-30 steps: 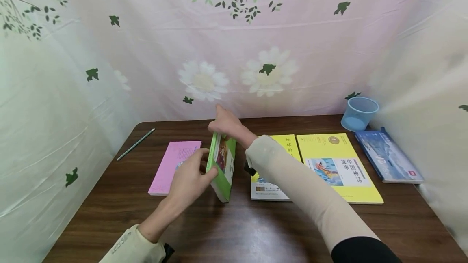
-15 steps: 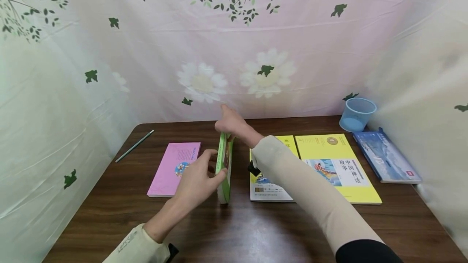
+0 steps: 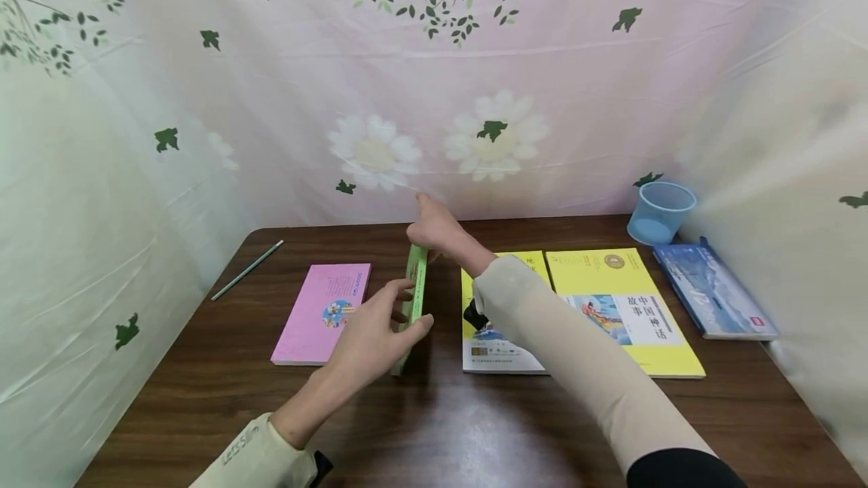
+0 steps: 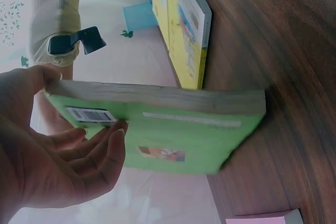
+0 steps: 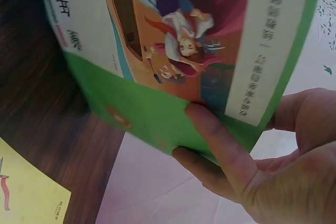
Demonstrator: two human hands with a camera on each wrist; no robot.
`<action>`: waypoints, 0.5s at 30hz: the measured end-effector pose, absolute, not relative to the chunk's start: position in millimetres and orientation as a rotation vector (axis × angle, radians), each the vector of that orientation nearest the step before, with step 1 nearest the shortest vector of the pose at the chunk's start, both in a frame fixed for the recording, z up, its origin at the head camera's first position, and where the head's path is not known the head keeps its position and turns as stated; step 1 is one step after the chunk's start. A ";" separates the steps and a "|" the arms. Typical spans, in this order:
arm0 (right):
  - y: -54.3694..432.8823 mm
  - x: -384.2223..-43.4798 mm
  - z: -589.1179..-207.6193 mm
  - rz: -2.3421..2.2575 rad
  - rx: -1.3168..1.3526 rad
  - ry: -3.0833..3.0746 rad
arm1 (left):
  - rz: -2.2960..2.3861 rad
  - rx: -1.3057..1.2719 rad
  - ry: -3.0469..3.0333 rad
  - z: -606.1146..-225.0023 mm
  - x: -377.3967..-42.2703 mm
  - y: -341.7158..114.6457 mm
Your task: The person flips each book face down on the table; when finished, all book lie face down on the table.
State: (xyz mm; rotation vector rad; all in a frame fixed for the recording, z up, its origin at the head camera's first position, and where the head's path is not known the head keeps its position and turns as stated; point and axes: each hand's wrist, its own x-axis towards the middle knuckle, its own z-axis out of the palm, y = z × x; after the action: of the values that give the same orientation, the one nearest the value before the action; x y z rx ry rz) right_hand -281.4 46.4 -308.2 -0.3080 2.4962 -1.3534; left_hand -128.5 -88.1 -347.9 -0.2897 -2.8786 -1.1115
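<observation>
A green book (image 3: 415, 292) stands on edge on the table between my hands, its top leaning slightly right. My left hand (image 3: 373, 330) holds its near end. In the left wrist view the fingers (image 4: 105, 156) lie by the green back cover with its barcode, and the thumb is at the page edge. At the far end my right hand (image 3: 437, 228) pinches the book. Two fingers (image 5: 223, 140) press the illustrated front cover in the right wrist view; the thumb is largely hidden behind it. A pink book (image 3: 315, 315) lies flat to the left.
Two yellow books lie side by side, one (image 3: 502, 356) partly under the right sleeve, the other (image 3: 624, 269) beside it. Further right are a blue book (image 3: 715, 292) and a blue cup (image 3: 661, 213). A thin pencil-like stick (image 3: 247, 271) lies at the left edge. Patterned curtain surrounds the table.
The green book has swung from leaning left, front cover showing, to leaning right with its spine showing. Both hands have shifted slightly right along with its top.
</observation>
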 end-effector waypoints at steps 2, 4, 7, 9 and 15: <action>48.0 -282.6 -310.5 -1.348 -0.288 2.512 | -1.137 -0.312 -2.872 -349.7 -128.9 -89.2; 49.8 -284.2 -313.3 -1.348 -0.265 2.525 | -1.179 -0.317 -2.862 -352.1 -130.1 -91.7; 53.8 -286.8 -318.2 -1.393 -0.228 2.518 | -1.260 -0.275 -2.854 -357.5 -134.7 -98.8; 57.4 -288.2 -321.0 -1.433 -0.227 2.502 | -1.326 -0.215 -2.858 -362.8 -139.9 -105.4; 69.4 -289.6 -328.2 -1.587 -0.246 2.410 | -1.471 -0.071 -2.900 -383.4 -155.5 -127.5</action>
State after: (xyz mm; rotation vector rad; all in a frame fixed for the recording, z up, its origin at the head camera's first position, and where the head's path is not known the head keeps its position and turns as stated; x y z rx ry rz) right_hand -289.6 69.4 -328.2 -0.2464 2.4096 -1.5871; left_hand -155.5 -127.5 -383.4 -0.0709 -2.9000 -1.4706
